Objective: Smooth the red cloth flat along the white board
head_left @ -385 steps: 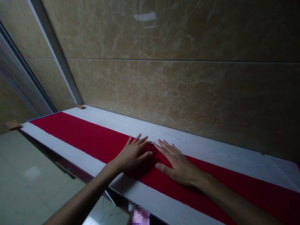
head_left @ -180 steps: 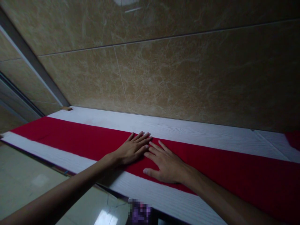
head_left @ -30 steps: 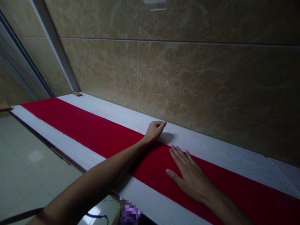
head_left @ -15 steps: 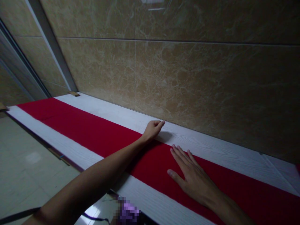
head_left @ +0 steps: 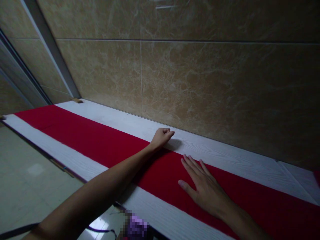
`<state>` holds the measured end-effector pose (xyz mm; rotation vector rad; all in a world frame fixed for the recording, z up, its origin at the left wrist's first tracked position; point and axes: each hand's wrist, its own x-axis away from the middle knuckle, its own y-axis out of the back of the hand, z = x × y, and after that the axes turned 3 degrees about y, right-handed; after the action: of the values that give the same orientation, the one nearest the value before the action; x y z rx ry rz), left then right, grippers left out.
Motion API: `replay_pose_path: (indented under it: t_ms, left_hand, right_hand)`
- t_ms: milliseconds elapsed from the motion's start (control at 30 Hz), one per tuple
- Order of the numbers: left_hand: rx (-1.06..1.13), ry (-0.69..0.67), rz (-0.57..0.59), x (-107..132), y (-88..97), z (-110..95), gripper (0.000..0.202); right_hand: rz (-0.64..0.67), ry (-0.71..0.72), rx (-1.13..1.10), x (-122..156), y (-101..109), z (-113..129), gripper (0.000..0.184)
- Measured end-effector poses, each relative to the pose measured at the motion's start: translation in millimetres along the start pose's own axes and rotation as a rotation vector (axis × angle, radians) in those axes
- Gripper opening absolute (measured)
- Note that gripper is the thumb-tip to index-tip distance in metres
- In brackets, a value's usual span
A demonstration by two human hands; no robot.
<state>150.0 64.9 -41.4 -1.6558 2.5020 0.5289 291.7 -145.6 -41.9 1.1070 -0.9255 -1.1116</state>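
A long strip of red cloth (head_left: 82, 130) lies spread along a white wood-grain table (head_left: 82, 163). Over the cloth's far edge, my left hand (head_left: 162, 137) is closed, thumb against curled fingers, and casts a shadow on the white surface. Whatever those fingers may hold is hidden or too small to make out. My right hand (head_left: 203, 190) rests palm down on the cloth, fingers spread, with its fingertips near the far edge. My left forearm covers part of the strip.
Tan marbled wall panels (head_left: 200, 90) stand right behind the table. A small wooden block (head_left: 76, 100) sits at its far left corner. Tiled floor (head_left: 30, 186) shows at lower left, along with a dark strap (head_left: 20, 230). Something purple and pixelated (head_left: 137, 228) is at the bottom edge.
The view has shifted slightly. My left hand remains closed over the far edge, its fingers and thumb turned a little. My right hand stays flat on the cloth.
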Motion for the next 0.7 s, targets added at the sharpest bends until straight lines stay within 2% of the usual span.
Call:
replay_pose_path:
  t_ms: [700]
  left_hand:
    - [0.004, 0.032, 0.006, 2.4, -0.4, -2.8, 0.047]
  right_hand:
    - [-0.045, 0.009, -0.006, 0.1, -0.5, 0.2, 0.082]
